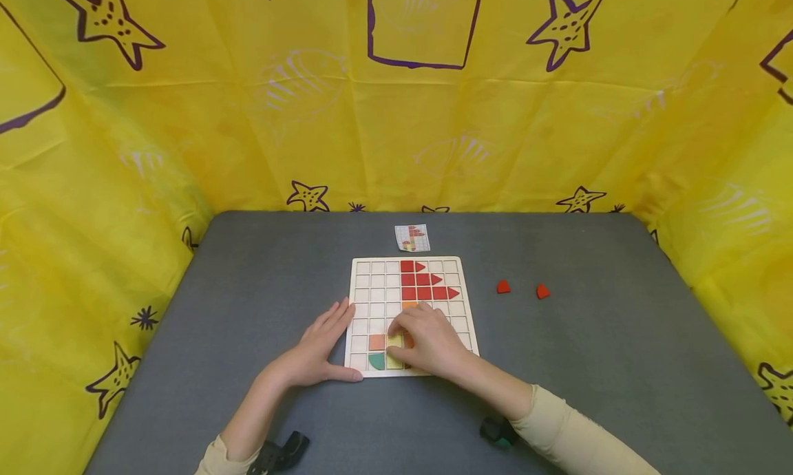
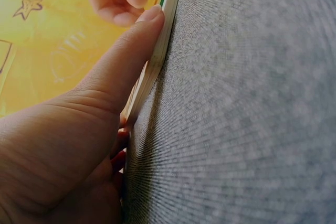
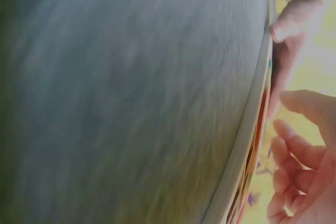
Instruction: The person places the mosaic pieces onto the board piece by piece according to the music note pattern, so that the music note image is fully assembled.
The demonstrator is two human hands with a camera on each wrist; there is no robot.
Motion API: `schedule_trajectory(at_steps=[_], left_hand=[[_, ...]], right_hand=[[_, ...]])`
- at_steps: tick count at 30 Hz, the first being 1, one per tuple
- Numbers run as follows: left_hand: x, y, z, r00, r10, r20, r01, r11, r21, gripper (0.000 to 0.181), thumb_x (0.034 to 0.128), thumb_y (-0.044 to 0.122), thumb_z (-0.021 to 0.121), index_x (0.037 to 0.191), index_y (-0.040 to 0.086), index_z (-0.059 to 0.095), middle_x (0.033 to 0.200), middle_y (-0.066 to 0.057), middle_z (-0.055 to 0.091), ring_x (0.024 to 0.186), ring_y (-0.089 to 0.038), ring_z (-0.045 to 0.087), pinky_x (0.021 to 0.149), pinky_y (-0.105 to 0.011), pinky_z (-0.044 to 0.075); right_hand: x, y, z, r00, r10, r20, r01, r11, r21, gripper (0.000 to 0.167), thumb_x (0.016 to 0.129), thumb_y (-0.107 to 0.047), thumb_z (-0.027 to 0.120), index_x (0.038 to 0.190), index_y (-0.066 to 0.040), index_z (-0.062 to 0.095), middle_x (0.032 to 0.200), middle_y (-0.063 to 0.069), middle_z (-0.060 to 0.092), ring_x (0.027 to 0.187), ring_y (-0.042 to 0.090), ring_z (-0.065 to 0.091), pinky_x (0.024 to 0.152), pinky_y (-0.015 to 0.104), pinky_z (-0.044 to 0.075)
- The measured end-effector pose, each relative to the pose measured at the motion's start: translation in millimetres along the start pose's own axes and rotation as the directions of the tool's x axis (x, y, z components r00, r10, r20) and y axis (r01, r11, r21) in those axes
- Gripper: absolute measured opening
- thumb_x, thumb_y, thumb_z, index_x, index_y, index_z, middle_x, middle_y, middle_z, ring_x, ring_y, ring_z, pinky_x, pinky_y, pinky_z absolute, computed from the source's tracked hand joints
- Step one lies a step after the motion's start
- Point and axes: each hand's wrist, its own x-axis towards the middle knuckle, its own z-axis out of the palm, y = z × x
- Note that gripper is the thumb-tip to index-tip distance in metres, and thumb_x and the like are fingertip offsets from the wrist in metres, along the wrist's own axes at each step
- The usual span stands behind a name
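Note:
A pale wooden grid board (image 1: 361, 310) lies on the table, holding rows of red tiles (image 1: 424, 293) that end in triangles. Lower down sit a light orange square (image 1: 376, 342), a green quarter-round tile (image 1: 376, 361) and yellow tiles (image 1: 394, 362). My left hand (image 1: 312, 351) rests against the board's left side, its thumb (image 2: 121, 56) along the near edge. Over the lower middle hovers my right hand (image 1: 431, 339), covering some tiles. Its thumb and bent fingers stand apart in the right wrist view, with no piece visible between them.
Two loose red pieces, one nearer (image 1: 503, 287) and one farther right (image 1: 542, 292), lie right of the board. A small printed pattern card (image 1: 421, 236) lies just beyond its far edge. Yellow patterned cloth (image 1: 396, 131) hangs behind and beside the grey table (image 1: 279, 255).

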Motion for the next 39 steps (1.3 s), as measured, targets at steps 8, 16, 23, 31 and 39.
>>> schedule_trajectory(at_steps=[8, 16, 23, 31, 39], left_hand=[[1.5, -0.6, -0.1, 1.000, -0.005, -0.001, 0.005, 1.000, 0.002, 0.118, 0.0712, 0.055, 0.081, 0.156, 0.005, 0.015, 0.163, -0.012, 0.007, 0.148, -0.035, 0.005, 0.110, -0.063, 0.014], [0.6, -2.5, -0.9, 1.000, -0.008, 0.000, 0.008, 1.000, 0.010, 0.119, 0.0709, 0.057, 0.080, 0.156, 0.005, 0.016, 0.163, -0.013, 0.008, 0.148, -0.035, 0.006, 0.110, -0.064, 0.015], [-0.8, -3.0, -2.1, 1.000, -0.008, -0.003, 0.008, 1.000, 0.014, 0.118, 0.0710, 0.057, 0.080, 0.156, 0.005, 0.016, 0.163, -0.013, 0.008, 0.148, -0.035, 0.006, 0.110, -0.064, 0.016], [-0.4, -2.8, -2.1, 1.000, -0.004, -0.003, 0.004, 1.000, 0.008, 0.118, 0.0711, 0.057, 0.080, 0.156, 0.004, 0.017, 0.163, -0.014, 0.009, 0.147, -0.036, 0.006, 0.110, -0.064, 0.016], [1.9, -3.7, 1.2, 1.000, 0.004, 0.001, -0.004, 1.000, 0.011, 0.119, 0.0711, 0.059, 0.079, 0.156, 0.005, 0.016, 0.163, -0.013, 0.009, 0.148, -0.036, 0.006, 0.110, -0.064, 0.015]], right_hand=[[-15.4, 40, -22, 0.982, 0.167, -0.088, -0.154, 0.979, 0.132, 0.017, 0.076, -0.027, 0.082, 0.087, -0.019, 0.071, 0.086, -0.009, 0.064, 0.088, 0.013, 0.051, 0.079, 0.037, 0.043], [-47.6, 109, -50, 0.918, 0.329, -0.221, -0.279, 0.933, 0.228, 0.021, 0.080, -0.024, 0.082, 0.095, -0.013, 0.073, 0.089, 0.000, 0.067, 0.081, 0.021, 0.053, 0.073, 0.036, 0.041], [-73.4, 156, -73, 0.865, 0.423, -0.269, -0.375, 0.902, 0.213, 0.026, 0.082, -0.021, 0.080, 0.102, -0.007, 0.071, 0.094, 0.008, 0.067, 0.084, 0.025, 0.059, 0.075, 0.040, 0.044], [-74.4, 180, -81, 0.903, 0.348, -0.252, -0.319, 0.936, 0.147, 0.031, 0.082, -0.021, 0.079, 0.106, -0.003, 0.070, 0.097, 0.014, 0.067, 0.089, 0.031, 0.053, 0.077, 0.042, 0.037], [-81.9, 194, -90, 0.895, 0.372, -0.248, -0.354, 0.928, 0.116, 0.034, 0.080, -0.021, 0.080, 0.106, -0.001, 0.070, 0.096, 0.016, 0.068, 0.091, 0.033, 0.055, 0.083, 0.046, 0.034]])
